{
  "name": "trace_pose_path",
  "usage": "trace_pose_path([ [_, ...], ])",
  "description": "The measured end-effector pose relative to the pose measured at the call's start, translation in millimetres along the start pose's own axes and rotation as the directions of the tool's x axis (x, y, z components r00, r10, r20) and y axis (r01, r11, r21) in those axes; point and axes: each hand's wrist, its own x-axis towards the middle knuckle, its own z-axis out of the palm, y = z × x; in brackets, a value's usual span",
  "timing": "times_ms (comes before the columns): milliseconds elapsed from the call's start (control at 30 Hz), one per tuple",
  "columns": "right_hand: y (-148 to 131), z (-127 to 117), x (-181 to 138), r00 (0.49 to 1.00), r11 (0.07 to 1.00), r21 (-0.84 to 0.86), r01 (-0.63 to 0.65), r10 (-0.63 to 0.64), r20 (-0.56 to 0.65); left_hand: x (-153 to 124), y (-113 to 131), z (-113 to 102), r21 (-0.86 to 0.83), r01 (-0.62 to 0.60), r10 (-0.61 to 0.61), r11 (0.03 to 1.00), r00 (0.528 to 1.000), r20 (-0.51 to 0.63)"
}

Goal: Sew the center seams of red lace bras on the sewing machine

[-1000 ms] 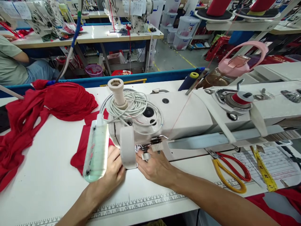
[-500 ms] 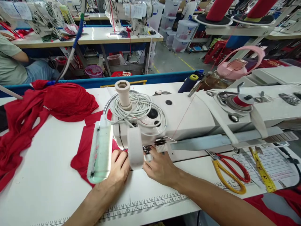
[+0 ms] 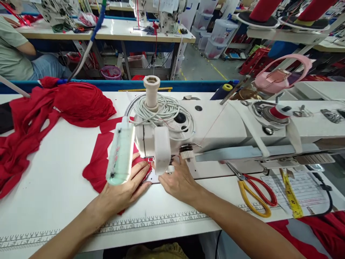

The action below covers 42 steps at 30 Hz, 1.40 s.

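Observation:
A piece of red fabric (image 3: 94, 162) lies flat on the white table, running under the head of a white sewing machine (image 3: 215, 122). My left hand (image 3: 132, 189) presses on this fabric with its fingers stretched out, just left of the needle area. A lit pale-green lamp (image 3: 120, 158) hangs in front of part of the cloth. My right hand (image 3: 179, 183) is at the other side of the needle area, its fingers bent and closed. The machine's front parts hide those fingertips, so what they pinch does not show.
Gathered red fabric (image 3: 83, 106) lies at the back left. Right of my hands are scissors (image 3: 254, 196), a yellow tape measure (image 3: 291, 196) and a written sheet (image 3: 309, 190). A printed ruler (image 3: 151, 223) runs along the table's front edge. Another person (image 3: 18, 54) sits at the far left.
My left hand has spread flatter on the cloth, its fingers now reaching further right. A red fabric edge now shows beside the needle area. The whole view has shifted slightly.

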Motion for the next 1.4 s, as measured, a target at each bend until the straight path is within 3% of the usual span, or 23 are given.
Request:
trace_pose_path([
  [267,-2,2,-2,0.996,1.000,-0.001,-0.029,0.029,0.090,-4,-15,17,-0.030,-0.031,0.030,0.999,0.999,-0.018],
  [567,0,-8,0,0.978,0.985,0.070,-0.160,0.167,-0.123,0,-19,17,-0.090,-0.042,0.034,0.995,0.996,-0.084],
  [867,-1,1,5,0.991,0.990,0.071,-0.120,0.124,-0.058,5,-19,12,-0.093,-0.052,0.043,0.994,0.995,-0.093],
  [1100,-1,7,0,0.999,0.999,0.003,-0.040,0.040,0.037,-1,-10,21,-0.049,-0.018,0.011,0.999,0.990,-0.144],
  [1400,1,-6,1,0.996,0.996,0.064,-0.061,0.065,-0.066,4,-6,22,0.009,-0.023,0.024,1.000,0.988,-0.150],
])
